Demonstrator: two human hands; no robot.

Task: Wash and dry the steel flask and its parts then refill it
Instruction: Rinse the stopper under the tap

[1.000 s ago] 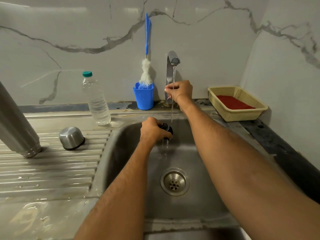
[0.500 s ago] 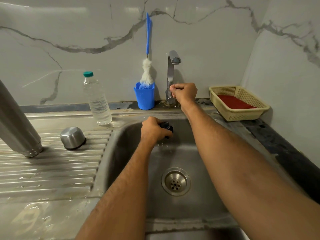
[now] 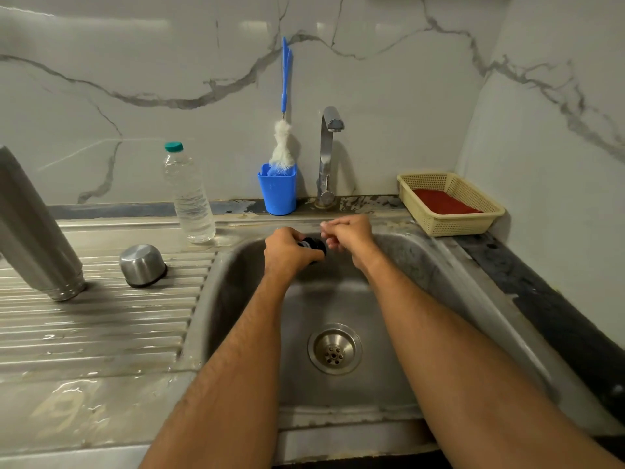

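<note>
- The left hand [image 3: 291, 250] grips a small black flask stopper [image 3: 313, 246] over the far end of the sink basin [image 3: 399, 265], fingers curled round it so that only its right end shows.
- The right hand [image 3: 348, 233] sits just right of the stopper, fingers curled in a loose fist; whether they touch the stopper or hold anything cannot be told from this view.
- The two hands are close together, just in front of the chrome tap [image 3: 328, 157], and no water is seen running from its spout.
- The steel flask body [image 3: 33, 228] stands mouth-down and leaning on the ribbed draining board [image 3: 101, 319] at the far left, partly cut off by the frame edge.
- The steel flask cup [image 3: 142, 265] lies upside down on the same board, just right of the flask body and apart from it.
- A clear plastic water bottle [image 3: 189, 198] with a green cap stands upright behind the cup, near the basin's left rim.
- A blue holder [image 3: 277, 191] left of the tap carries a blue-handled bottle brush [image 3: 284, 130] with white bristles.
- A cream plastic basket [image 3: 473, 218] holding something red rests on the counter at the far right.
- The drain strainer [image 3: 334, 348] sits at the middle of the basin floor, between the forearms.
</note>
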